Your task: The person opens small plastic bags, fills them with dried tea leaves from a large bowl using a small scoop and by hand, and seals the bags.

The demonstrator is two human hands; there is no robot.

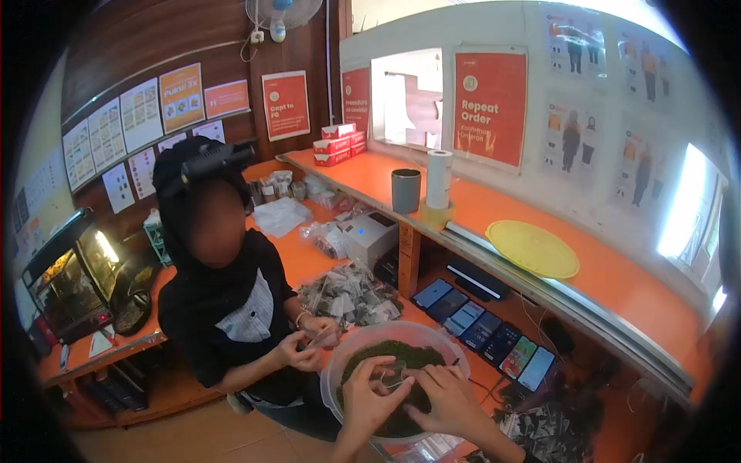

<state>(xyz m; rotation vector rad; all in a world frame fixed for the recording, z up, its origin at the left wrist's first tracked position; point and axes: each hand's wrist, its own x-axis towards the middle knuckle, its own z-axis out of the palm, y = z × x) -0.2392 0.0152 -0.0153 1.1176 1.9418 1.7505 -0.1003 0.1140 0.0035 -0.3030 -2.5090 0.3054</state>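
Green flakes [413, 352] lay in the wide tub [330, 386], plenty left, I'd judge. L hand [366, 395], part-curled, pinched what looked like a small clear bag [392, 376] over it; R hand [448, 400], fingers bent, met it, grip unclear. Bag's fill: couldn't tell. Grey pkts [351, 297] piled behind tub, prob. done; dark pkts [549, 434] nearby, status unclear. Co-worker's hands [299, 353] held something tiny.

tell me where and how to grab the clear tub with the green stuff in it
Take the tub probably by its rim, left and right, from outside: it stands round and open-topped, looks wide, and the green contents spread across its inside.
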